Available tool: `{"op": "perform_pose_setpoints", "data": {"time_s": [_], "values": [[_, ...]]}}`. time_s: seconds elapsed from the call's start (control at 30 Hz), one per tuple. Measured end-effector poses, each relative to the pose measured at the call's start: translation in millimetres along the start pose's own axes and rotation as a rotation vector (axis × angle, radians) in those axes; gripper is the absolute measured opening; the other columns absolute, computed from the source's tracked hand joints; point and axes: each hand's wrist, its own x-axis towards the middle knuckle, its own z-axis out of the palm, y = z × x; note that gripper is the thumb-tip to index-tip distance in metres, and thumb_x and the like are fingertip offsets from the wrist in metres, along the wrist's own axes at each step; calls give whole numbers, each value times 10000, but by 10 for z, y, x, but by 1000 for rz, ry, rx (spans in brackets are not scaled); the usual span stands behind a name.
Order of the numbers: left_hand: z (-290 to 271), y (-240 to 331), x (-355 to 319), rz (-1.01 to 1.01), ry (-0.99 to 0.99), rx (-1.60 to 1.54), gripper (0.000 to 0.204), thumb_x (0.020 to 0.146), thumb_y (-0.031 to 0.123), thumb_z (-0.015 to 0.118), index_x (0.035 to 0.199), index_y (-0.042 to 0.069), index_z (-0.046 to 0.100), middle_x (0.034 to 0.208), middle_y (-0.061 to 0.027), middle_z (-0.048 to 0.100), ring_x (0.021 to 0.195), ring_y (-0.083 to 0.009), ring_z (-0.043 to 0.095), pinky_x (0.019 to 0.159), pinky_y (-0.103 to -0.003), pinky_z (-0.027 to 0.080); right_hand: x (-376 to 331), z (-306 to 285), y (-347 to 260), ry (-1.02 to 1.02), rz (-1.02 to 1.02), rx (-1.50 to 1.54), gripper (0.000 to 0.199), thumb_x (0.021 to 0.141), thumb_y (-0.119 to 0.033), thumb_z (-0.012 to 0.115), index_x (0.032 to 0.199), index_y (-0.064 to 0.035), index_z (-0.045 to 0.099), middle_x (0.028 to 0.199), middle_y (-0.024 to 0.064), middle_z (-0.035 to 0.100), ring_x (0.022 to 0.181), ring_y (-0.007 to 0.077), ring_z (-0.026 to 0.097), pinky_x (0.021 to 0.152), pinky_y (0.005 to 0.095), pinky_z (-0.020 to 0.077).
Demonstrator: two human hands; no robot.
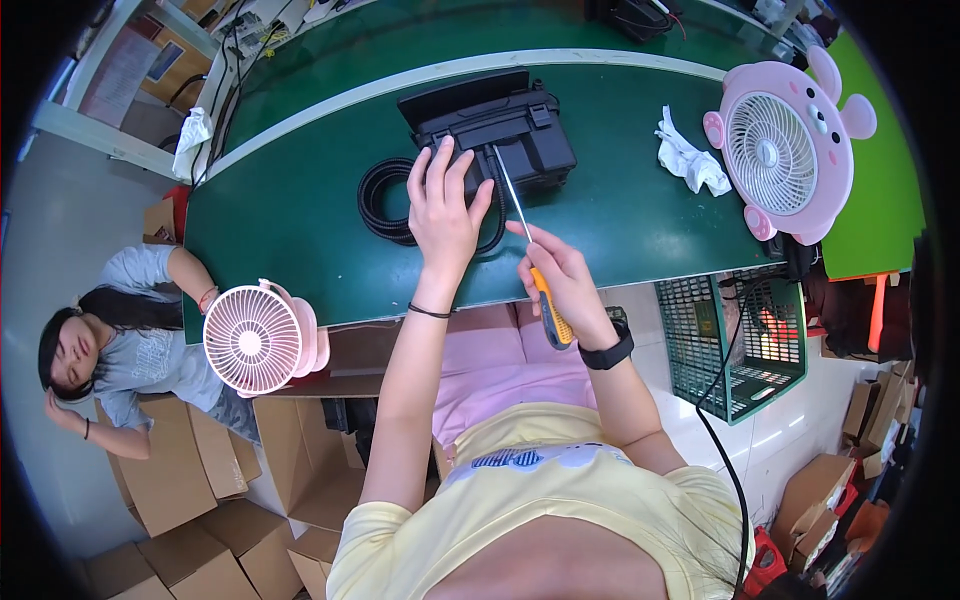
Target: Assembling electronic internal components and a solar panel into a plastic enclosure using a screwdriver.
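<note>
A: How many things are on the green mat?

B: One black device [497,125], one coil of black corrugated hose [385,200], one crumpled white cloth [690,158], and two pink fans: a round one with animal ears [785,140] at the far right, and a second one [258,340] clipped at the near left edge of the green table [300,230].

A: And the hands?

B: Two, both the person's own. The left hand [445,205] lies flat with fingers spread narrow on the near side of the black device, pressing it down, partly over the hose. The right hand [560,275] is closed around one screwdriver [535,270] with an orange and black handle; its thin shaft runs up and left, and the tip meets the device just right of the left hand's fingers.

A: Where does the device sit?

B: Mid-table, toward the far side, touching the hose coil on its left. The cloth lies well apart to its right.

A: Room to move?

B: Bare mat lies left of the hose and between the device and the cloth. The near table edge curves just under both wrists. Right of the person, below the table, stands one green wire basket [745,345]. Cardboard boxes [200,480] crowd the floor at near left, where another person [125,350] sits.
</note>
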Motion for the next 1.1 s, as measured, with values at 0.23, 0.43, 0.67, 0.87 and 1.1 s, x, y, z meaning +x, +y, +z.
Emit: {"op": "perform_pose_setpoints", "data": {"time_s": [0.23,0.43,0.67,0.87,1.1], "values": [[-4,-8,1,3,9,7,425,833,218,769,1225,122,636,1409,-61,553,1286,-336,507,984,-419,508,47,-2,62,46,-47,-158,401,1065,-194,430,1438,-65,496,735,-14,533,563,41,493,462,212,473],[7,23,15,-11,7,33,423,839,236,766,1228,134,635,1407,-47,555,1287,-335,506,974,-409,517,110,-161,53,-198,83,647,430,1076,-188,408,1483,-51,415,692,-38,408,482,28,383,377,191,381],[-33,53,-18,-39,-32,20,451,839,229,769,1224,100,574,1441,-67,524,1314,-355,478,971,-420,517,-20,-99,-27,-209,154,715,439,1073,-209,432,1487,-67,411,707,-34,412,463,28,353,367,184,345],[-6,27,-21,-33,-11,-39,428,816,182,779,1159,86,543,1449,-86,518,1323,-368,468,986,-431,507,10,55,-56,-270,165,614,444,1073,-223,425,1483,-54,408,723,-24,448,500,33,406,401,199,387],[6,-4,-31,-11,13,-12,441,795,223,797,1143,109,552,1453,-57,516,1300,-351,494,905,-388,556,33,136,-54,-132,112,458,440,1072,-196,416,1477,-25,407,718,-28,440,488,30,379,388,193,370]]}}
